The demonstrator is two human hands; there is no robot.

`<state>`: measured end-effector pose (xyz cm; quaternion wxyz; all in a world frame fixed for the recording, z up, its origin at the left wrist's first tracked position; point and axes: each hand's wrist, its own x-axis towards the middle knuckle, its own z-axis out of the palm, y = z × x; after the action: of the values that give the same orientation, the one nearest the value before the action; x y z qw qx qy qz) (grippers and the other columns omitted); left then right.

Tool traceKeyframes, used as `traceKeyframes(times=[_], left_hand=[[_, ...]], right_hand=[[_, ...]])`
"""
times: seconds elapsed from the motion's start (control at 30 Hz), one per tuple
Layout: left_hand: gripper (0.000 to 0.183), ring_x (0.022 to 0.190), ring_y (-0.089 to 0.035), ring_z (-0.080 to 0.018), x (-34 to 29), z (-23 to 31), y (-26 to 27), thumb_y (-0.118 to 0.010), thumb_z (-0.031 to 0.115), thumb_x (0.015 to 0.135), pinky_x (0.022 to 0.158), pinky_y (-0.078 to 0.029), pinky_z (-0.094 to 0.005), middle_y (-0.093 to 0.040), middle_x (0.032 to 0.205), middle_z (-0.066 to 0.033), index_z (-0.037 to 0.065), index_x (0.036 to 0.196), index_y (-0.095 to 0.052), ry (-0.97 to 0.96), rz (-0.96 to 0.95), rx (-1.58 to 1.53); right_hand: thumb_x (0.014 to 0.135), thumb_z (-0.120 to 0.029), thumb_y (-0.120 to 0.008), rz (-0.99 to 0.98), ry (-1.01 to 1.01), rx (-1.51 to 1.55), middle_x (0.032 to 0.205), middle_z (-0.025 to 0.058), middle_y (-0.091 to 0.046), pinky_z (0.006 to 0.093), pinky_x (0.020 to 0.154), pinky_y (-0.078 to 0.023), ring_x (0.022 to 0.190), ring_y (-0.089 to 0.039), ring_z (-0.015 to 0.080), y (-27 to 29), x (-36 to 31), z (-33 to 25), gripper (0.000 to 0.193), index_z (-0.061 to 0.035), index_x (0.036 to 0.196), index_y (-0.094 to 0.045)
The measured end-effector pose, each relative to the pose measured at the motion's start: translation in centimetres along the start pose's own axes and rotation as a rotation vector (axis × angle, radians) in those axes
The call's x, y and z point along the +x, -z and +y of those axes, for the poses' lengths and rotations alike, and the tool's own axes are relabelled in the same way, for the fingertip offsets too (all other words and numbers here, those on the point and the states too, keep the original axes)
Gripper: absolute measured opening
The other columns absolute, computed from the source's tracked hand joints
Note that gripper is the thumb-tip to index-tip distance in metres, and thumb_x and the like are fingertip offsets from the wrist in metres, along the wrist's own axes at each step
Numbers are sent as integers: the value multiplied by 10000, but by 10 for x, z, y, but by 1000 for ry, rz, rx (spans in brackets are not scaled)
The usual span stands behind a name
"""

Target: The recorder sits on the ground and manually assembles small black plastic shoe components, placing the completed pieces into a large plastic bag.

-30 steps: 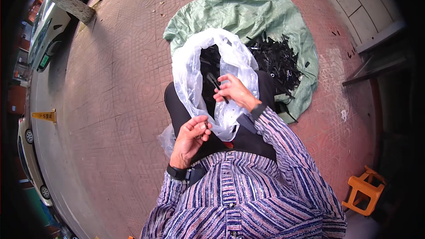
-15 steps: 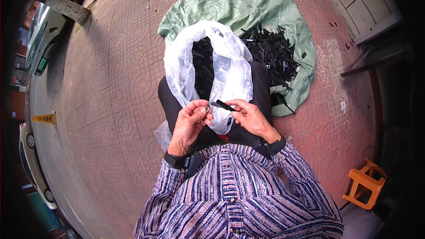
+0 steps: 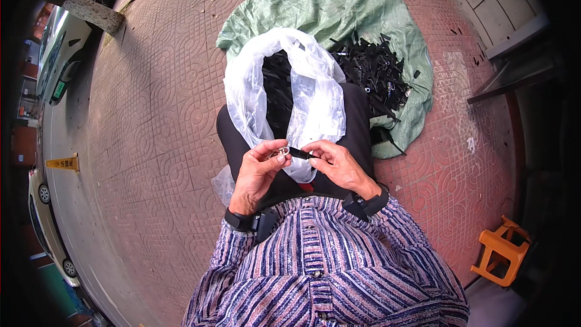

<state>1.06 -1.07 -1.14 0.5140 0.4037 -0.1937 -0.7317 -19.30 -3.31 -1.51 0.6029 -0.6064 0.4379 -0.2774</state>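
Between the thumb and fingers of my left hand (image 3: 261, 172) is a small metal ring or buckle (image 3: 284, 151). My right hand (image 3: 342, 169) pinches a short black strap (image 3: 299, 153), and its left end meets the metal piece or lies right against it; which of the two I cannot tell. Both hands are held over my lap, just in front of an open white plastic bag (image 3: 242, 100). Inside the bag lie many black strips (image 3: 277, 94).
A green woven sheet (image 3: 266, 9) spreads over the patterned paving beyond my knees, bearing a heap of black straps (image 3: 378, 79). An orange stool (image 3: 502, 251) stands at the right. Parked cars (image 3: 51, 230), a stone post (image 3: 94, 12) and a yellow sign (image 3: 63, 162) are at the left.
My right hand has moved a little left, bringing the black strap up to the metal piece. My left hand has stayed nearly in place, its fingers slightly shifted.
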Motion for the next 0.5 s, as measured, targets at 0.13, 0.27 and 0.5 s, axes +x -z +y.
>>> traceKeyframes(times=[0.13, 0.27, 0.5], left_hand=[[247, 736, -619, -158, -1, 1, 0, -588, 15, 823, 687, -523, -248, -626, 877, -92, -32, 1065, -573, 4, 0, 21], [218, 611, -578, -129, -1, 2, 0, -556, 109, 871, 564, -476, -217, -610, 781, -72, -21, 1045, -576, 38, 6, 44], [206, 541, -552, -112, 0, -1, 3, -547, 127, 882, 502, -452, -203, -614, 751, -71, -19, 1025, -572, 34, -48, 66]], right_hand=[[811, 3, -538, -73, -26, 190, 772, -10, -513, 192, 561, -379, 624, -447, 33, 1, 1, 4, 273, -13, 1082, -554], [812, -2, -544, -40, -27, 265, 770, -14, -511, 191, 560, -386, 622, -450, 28, -1, 1, 1, 275, -9, 1087, -554], [818, -12, -549, -81, -19, 191, 777, -13, -517, 191, 571, -397, 631, -460, 27, 0, 2, 5, 261, -9, 1079, -565]])
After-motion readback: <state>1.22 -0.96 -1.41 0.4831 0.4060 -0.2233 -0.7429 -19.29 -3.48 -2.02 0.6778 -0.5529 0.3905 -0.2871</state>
